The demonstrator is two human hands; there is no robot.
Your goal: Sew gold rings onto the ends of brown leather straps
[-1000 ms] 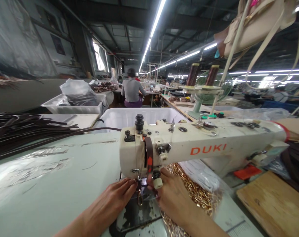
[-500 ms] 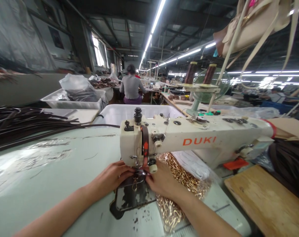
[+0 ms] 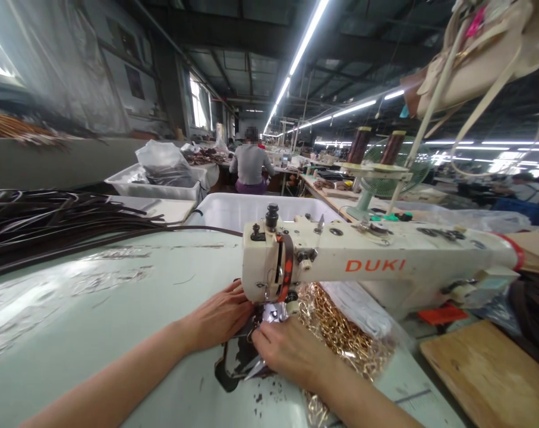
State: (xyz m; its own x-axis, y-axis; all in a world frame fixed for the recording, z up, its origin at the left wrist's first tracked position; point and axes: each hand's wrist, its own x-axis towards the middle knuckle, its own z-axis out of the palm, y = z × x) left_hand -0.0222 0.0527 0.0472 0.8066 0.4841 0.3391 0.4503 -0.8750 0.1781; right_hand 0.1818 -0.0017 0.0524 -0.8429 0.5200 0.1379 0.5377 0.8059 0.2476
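Note:
My left hand lies left of the needle area of a white sewing machine, its fingers bent together on a dark strap that is mostly hidden. My right hand is closed in front of the needle, fingertips near my left ones. Below its fingers a pointed silver blade sticks out, like that of small scissors; the rest is covered. A small gold clasp shows at the right fingertips. Beneath both hands is the worn dark machine plate. The needle itself is hard to make out.
A clear bag of gold clasps lies right of my right hand. Dark straps are piled at left, one running behind the machine. Behind stands a white bin. A wooden board is at right. Another person sits farther back.
My right hand has come forward and down from beside the needle, and the pointed blade now shows under it. My left hand stays by the needle. The whole view has shifted rightward.

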